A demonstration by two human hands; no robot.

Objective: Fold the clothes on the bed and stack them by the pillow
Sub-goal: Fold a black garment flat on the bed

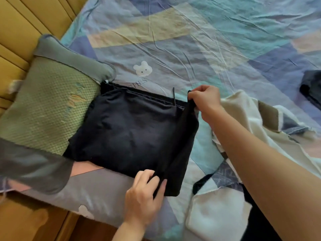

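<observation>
While a black garment point(132, 134) lies folded flat on the bed point(191, 49), its left edge touching a green pillow point(46, 108), two bare hands hold its right side. Seen from the head camera, the left hand point(144, 197) sits at the near edge of the bed, fingers curled and pinching the garment's lower right corner. The right hand point(205, 101) reaches in from the right, fingers closed around the upper right corner, lifting that edge slightly off the patchwork sheet. Just right of the garment lies a rumpled cream and grey cloth point(251, 129). Another dark garment point(311, 87) sits well apart at the far right edge. A yellow headboard point(20, 32) stands behind the pillow.
</observation>
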